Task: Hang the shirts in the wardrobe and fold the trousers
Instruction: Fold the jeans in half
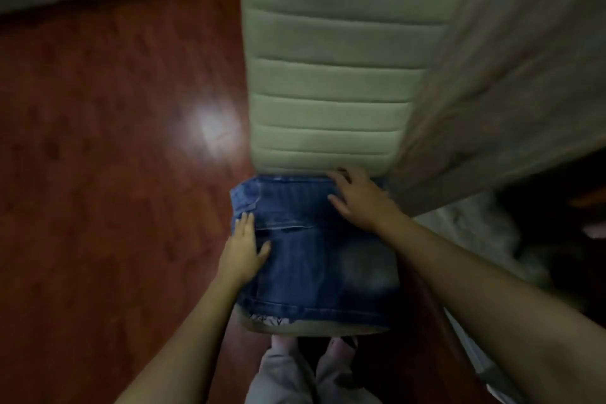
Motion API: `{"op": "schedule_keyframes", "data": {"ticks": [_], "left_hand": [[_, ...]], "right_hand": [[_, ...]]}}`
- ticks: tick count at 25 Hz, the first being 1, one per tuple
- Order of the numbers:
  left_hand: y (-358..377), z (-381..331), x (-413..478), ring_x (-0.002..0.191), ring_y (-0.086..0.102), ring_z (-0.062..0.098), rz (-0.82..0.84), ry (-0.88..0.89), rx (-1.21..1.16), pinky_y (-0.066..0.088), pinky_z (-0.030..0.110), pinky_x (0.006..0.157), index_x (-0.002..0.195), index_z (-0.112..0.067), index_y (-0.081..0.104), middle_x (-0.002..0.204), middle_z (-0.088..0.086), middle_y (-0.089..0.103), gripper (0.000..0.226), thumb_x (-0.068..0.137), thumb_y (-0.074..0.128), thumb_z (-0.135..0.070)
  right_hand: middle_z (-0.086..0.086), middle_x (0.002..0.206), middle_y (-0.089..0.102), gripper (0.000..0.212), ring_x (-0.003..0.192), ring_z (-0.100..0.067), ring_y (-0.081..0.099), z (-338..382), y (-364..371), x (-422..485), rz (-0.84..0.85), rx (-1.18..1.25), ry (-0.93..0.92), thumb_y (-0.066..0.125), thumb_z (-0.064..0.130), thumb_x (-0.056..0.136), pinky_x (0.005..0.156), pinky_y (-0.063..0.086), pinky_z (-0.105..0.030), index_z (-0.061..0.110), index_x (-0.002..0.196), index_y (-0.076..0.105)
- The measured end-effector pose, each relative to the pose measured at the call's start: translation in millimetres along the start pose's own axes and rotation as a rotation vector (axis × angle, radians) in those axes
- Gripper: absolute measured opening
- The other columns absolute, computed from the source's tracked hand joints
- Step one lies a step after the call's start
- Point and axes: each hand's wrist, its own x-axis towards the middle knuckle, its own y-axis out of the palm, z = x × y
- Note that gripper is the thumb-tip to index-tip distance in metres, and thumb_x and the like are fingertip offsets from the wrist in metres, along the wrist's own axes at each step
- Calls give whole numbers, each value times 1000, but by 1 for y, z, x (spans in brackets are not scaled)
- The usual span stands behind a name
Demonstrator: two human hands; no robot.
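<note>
Folded jeans [314,256] on chair [328,75] seat.
Left grip [242,252] and right grip [360,200], both released, press flat on jeans; right nearer backrest.

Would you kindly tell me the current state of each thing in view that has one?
jeans: folded into a compact stack, lying on the chair seat.
chair: upright, seat almost fully covered by the jeans.
left hand: fingers straight, resting flat on the jeans' left edge.
right hand: fingers spread, pressing the jeans' far right part, next to the backrest.
</note>
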Motion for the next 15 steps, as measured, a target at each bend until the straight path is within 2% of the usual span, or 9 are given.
{"op": "schedule_keyframes", "data": {"ticks": [2, 5, 7, 9, 12, 14, 15], "left_hand": [[20, 36, 1, 146, 11, 27, 20, -121, -57, 21, 39, 115, 149, -5, 11, 158, 13, 9, 74, 93, 51, -34], [52, 76, 6, 145, 13, 28, 18, -263, -196, 16, 34, 115, 149, -4, 12, 157, 15, 13, 74, 94, 50, -36], [67, 90, 11, 141, 25, 29, 1, -285, -290, 22, 32, 112, 146, -3, 21, 152, 16, 28, 67, 94, 50, -34], [76, 99, 14, 127, 46, 29, -31, -284, -399, 35, 31, 102, 137, -8, 38, 137, 11, 48, 54, 93, 53, -36], [83, 108, 19, 106, 58, 25, -80, -378, -512, 47, 34, 88, 110, -17, 52, 116, 7, 61, 40, 85, 59, -47], [84, 111, 22, 100, 59, 24, -73, -456, -573, 46, 32, 77, 97, -17, 49, 108, 5, 59, 46, 77, 64, -56], [84, 114, 23, 101, 58, 24, -47, -497, -577, 44, 31, 75, 100, -16, 48, 110, 3, 56, 56, 73, 65, -61]], "right_hand": [[-19, 144, 32, 52, 130, -36, 33, 13, 39, 31, 76, -3, -32, 43, 34, 96, 104, 38, -45, 10, 141, 34], [-18, 145, 30, 51, 130, -37, 31, 31, 93, 79, 121, -36, -70, 43, 31, 96, 99, 41, -47, 9, 141, 33], [-19, 144, 31, 51, 130, -38, 32, 36, 121, 106, 148, -58, -74, 43, 28, 96, 101, 39, -45, 8, 141, 33], [-21, 142, 35, 50, 126, -38, 36, 37, 141, 127, 180, -70, -34, 43, 25, 97, 99, 39, -45, 4, 141, 31], [-23, 134, 42, 44, 120, -38, 42, 34, 161, 144, 205, -121, 31, 41, 13, 97, 96, 38, -44, 1, 139, 33], [-24, 135, 40, 43, 121, -39, 40, 33, 171, 149, 198, -147, 65, 36, 4, 95, 98, 37, -45, -1, 138, 31], [-24, 137, 37, 44, 122, -40, 38, 34, 174, 151, 210, -136, 87, 35, 2, 95, 100, 36, -45, -2, 139, 28]]}}
